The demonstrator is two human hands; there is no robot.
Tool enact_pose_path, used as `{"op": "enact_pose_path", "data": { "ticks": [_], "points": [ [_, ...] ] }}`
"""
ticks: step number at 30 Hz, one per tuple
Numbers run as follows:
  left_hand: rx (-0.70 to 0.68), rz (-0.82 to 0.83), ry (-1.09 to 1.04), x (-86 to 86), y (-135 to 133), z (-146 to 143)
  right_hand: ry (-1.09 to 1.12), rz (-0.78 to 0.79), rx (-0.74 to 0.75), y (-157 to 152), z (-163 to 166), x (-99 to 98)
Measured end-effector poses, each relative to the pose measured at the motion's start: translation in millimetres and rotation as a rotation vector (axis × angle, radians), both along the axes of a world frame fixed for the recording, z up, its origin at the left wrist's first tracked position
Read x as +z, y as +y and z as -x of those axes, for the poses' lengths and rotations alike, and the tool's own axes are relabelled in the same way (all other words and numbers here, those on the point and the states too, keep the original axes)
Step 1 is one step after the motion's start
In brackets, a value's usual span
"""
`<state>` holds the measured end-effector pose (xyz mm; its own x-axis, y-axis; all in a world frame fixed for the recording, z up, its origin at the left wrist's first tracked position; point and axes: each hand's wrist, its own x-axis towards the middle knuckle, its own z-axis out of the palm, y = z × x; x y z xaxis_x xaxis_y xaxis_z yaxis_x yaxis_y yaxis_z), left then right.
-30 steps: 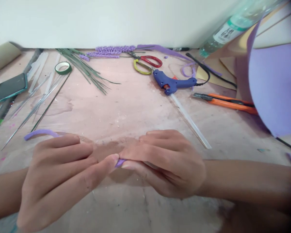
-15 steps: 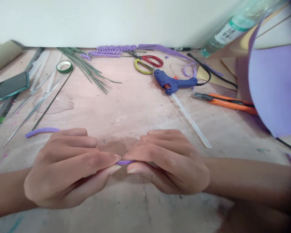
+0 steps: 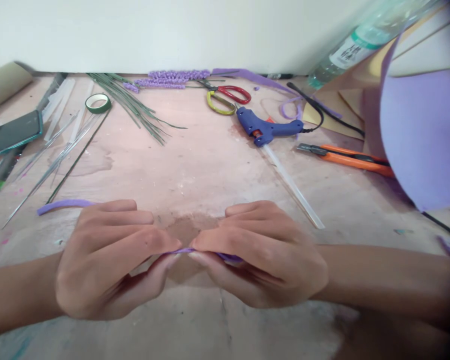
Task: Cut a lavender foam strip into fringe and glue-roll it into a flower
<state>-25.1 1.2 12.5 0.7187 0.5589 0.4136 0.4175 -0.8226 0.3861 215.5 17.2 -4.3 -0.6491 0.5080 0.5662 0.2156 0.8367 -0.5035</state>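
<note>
Both hands met low over the worn tabletop (image 3: 210, 170), well on the near side of the blue glue gun (image 3: 267, 129). The left hand (image 3: 108, 257) and the right hand (image 3: 264, 252) each had thumb and forefinger pinched shut on a thin purple strip (image 3: 183, 251), whose free end (image 3: 62, 205) curled out past the left knuckles. A clear glue stick (image 3: 292, 187) ran from the gun toward the right hand. Red-handled scissors (image 3: 227, 95) lay just beyond the gun, an orange cutter (image 3: 348, 157) to its right.

left hand (image 3: 112, 260), right hand (image 3: 262, 255), purple strip (image 3: 185, 250) (pinched between both)
</note>
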Motion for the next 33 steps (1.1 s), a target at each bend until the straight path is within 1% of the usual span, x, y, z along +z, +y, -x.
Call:
{"op": "enact_pose_path", "data": {
  "ticks": [3,7,10,14,17,19,21,23,26,28,30,33],
  "points": [
    [-0.002,0.001,0.009,-0.6,1,1,0.033,0.035,-0.002,1,-1,-1.9],
    [-0.002,-0.043,0.034,-1.6,2,3,0.092,0.087,0.012,2,0,-3.6],
    [-0.011,-0.075,0.052,-3.4,1,3,0.08,0.078,0.013,2,1,-2.3],
    [0.016,-0.129,0.069,-6.0,-1,4,0.039,0.033,0.023,2,2,-1.0],
    [0.024,-0.137,0.077,-7.1,0,3,0.015,0.012,0.026,3,2,-2.7],
    [0.025,-0.129,0.077,-7.1,1,3,0.027,0.034,0.032,3,2,-4.2],
    [0.02,-0.122,0.066,-7.0,3,4,0.086,0.137,0.035,3,3,-5.0],
    [0.019,-0.112,0.05,-7.3,4,4,0.177,0.324,0.015,4,4,-4.7],
    [0.019,-0.087,0.023,-9.6,4,3,0.32,0.61,-0.064,10,4,-2.9],
    [0.021,-0.052,-0.013,-12.0,4,1,0.398,0.683,-0.122,18,3,-1.7],
    [0.026,-0.015,-0.06,-14.2,4,0,0.415,0.644,-0.182,26,0,-0.1],
    [0.026,0.043,-0.073,-15.8,4,-2,0.303,0.49,-0.301,35,-3,3.8]
  ]
}}
